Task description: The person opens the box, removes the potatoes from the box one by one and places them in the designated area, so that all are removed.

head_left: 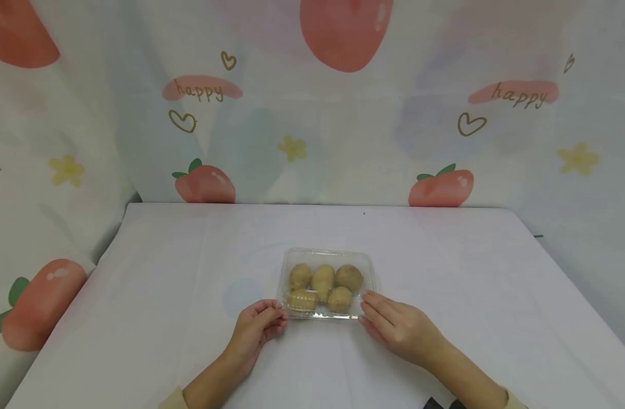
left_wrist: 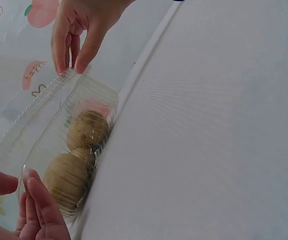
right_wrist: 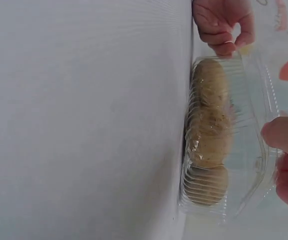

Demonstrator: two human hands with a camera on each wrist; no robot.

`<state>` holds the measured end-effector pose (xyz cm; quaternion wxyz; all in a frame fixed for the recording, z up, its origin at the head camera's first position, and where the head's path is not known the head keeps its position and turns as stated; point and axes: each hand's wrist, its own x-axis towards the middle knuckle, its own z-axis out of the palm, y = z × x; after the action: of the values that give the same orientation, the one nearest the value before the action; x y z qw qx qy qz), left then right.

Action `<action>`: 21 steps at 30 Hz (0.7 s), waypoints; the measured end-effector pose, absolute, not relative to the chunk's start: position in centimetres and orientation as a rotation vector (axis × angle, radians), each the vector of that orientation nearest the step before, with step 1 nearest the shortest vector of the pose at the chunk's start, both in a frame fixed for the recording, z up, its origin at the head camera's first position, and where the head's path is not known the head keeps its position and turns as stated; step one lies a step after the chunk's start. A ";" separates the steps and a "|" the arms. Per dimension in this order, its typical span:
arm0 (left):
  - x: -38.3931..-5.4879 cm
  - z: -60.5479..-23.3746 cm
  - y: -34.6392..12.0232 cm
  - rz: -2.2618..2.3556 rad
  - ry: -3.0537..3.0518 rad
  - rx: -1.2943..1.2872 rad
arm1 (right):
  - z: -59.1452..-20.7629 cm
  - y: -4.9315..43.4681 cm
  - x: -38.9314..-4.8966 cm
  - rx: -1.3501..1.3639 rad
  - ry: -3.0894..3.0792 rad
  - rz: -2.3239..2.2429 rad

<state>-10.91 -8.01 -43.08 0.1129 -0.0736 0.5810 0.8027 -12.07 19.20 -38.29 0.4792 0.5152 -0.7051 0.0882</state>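
A clear plastic clamshell box (head_left: 325, 313) sits on the white tabletop with several potatoes (head_left: 323, 279) inside, showing through its ribbed walls. My left hand (head_left: 253, 330) pinches the box's near left corner between thumb and fingers; the left wrist view shows this hand (left_wrist: 31, 205) from close by. At the near right corner, my right hand (head_left: 401, 326) holds the rim, its thumb on the near side in the right wrist view, where the box (right_wrist: 244, 115) rests on the table. Whether the lid is fully pressed down, I cannot tell.
A white cloth covers the table (head_left: 445, 255). Behind and to the left hangs a printed curtain (head_left: 343, 113) with fruit, hearts and lettering. Part of a small black object (head_left: 433, 404) shows at the bottom edge, near the right forearm.
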 end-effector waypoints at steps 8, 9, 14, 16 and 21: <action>-10.8 -42.5 -8.2 2.211 2.360 -0.230 | -37.9 19.3 -11.7 1.280 -1.715 0.224; -10.7 -42.3 -8.2 2.228 2.387 -0.236 | -37.9 19.3 -11.7 1.283 -1.711 0.227; -8.4 -40.4 -6.2 2.415 1.988 -0.317 | -38.0 19.3 -11.7 1.289 -1.687 0.239; -7.2 -39.9 -4.8 2.409 1.703 -0.327 | -38.0 19.4 -11.7 1.286 -1.679 0.233; -6.0 -39.9 -0.7 2.314 1.426 -0.218 | -38.0 19.5 -11.7 1.287 -1.687 0.215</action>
<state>-5.99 -0.69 -39.94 0.2061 -0.0783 0.5117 0.8304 -11.74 19.48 -38.01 0.4831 0.5284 -0.6925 0.0881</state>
